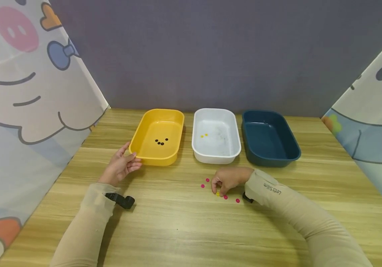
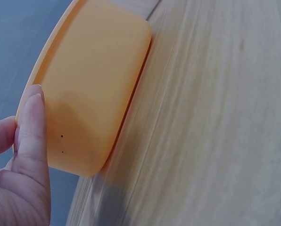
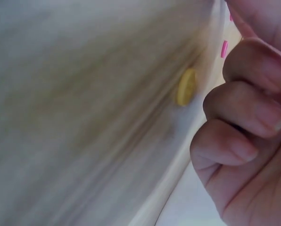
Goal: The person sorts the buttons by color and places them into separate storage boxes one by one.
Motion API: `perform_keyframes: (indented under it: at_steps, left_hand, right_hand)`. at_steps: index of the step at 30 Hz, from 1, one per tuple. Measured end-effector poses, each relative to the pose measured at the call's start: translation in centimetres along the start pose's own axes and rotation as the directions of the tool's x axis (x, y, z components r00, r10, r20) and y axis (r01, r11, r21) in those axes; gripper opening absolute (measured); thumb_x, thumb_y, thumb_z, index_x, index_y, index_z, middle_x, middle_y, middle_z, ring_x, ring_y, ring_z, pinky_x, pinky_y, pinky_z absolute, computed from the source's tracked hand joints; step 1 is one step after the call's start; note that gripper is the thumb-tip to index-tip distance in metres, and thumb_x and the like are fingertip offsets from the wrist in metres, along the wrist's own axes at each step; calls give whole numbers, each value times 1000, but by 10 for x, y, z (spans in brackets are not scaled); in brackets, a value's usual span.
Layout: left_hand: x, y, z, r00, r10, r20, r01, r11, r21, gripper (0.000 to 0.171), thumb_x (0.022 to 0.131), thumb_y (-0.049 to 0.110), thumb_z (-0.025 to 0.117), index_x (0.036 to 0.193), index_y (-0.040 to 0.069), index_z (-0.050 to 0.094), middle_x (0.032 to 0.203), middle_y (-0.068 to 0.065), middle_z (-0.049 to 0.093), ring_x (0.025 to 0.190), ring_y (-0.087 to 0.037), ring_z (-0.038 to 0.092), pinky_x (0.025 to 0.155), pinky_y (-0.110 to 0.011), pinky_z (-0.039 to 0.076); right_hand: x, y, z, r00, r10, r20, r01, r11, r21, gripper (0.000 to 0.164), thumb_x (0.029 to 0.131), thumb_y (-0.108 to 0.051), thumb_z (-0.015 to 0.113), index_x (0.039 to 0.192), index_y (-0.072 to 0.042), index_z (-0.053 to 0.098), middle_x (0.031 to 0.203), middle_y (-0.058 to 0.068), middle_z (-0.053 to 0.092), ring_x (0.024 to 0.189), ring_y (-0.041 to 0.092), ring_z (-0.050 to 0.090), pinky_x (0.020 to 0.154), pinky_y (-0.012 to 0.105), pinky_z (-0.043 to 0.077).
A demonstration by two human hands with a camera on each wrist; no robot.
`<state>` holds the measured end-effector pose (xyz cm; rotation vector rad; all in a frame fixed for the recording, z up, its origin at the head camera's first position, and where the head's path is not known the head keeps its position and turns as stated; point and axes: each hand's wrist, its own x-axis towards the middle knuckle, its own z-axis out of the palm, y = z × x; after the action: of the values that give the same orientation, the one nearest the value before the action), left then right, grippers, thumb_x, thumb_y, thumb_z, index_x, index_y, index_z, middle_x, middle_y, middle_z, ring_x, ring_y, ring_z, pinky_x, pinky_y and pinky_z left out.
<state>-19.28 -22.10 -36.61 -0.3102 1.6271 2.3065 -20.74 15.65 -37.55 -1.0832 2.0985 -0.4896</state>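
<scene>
My left hand (image 1: 120,167) grips the near left corner of a yellow tray (image 1: 155,161), thumb over the rim and fingers against the outer wall. Several black buttons lie inside that tray. Over the table, my right hand (image 1: 229,178) has its thumb and index fingertips around a small yellow button (image 1: 218,194). Its other fingers (image 3: 242,106) are curled toward the palm in the right wrist view, where a yellow button (image 3: 186,87) lies on the wood, apart from those fingers. Pink buttons (image 1: 202,186) are scattered around the right hand, including one (image 1: 225,197) beside the thumb.
A white tray (image 1: 216,159) holding two yellow buttons stands in the middle. To its right is a dark blue tray (image 1: 272,162). A grey panel (image 1: 204,55) rises behind the wooden table (image 1: 164,230), with cartoon-printed sheets on both sides.
</scene>
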Motion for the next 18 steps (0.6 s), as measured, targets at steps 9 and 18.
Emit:
perform_keyframes:
  at_steps: [9,18]
  left_hand:
    - [-1,1,2,1000,2,-4,-2,1000,-6,69,103,4,39,155,25,0,69,-6,68,57,-14,67,58,-24,59]
    - [-2,1,2,1000,0,-5,0,1000,-5,68,103,3,38,156,24,0,69,-7,68,57,-14,67,59,-24,59]
  right_hand:
    - [0,1,-1,1000,6,10,-6,1000,-13,10,77,1,73,76,-8,68,62,-11,51,59,0,43,55,15,40]
    - [-7,8,-7,998,-55,-34,54,998,-29,9,90,-6,65,85,-5,72,65,-15,49,59,-3,40,55,13,36]
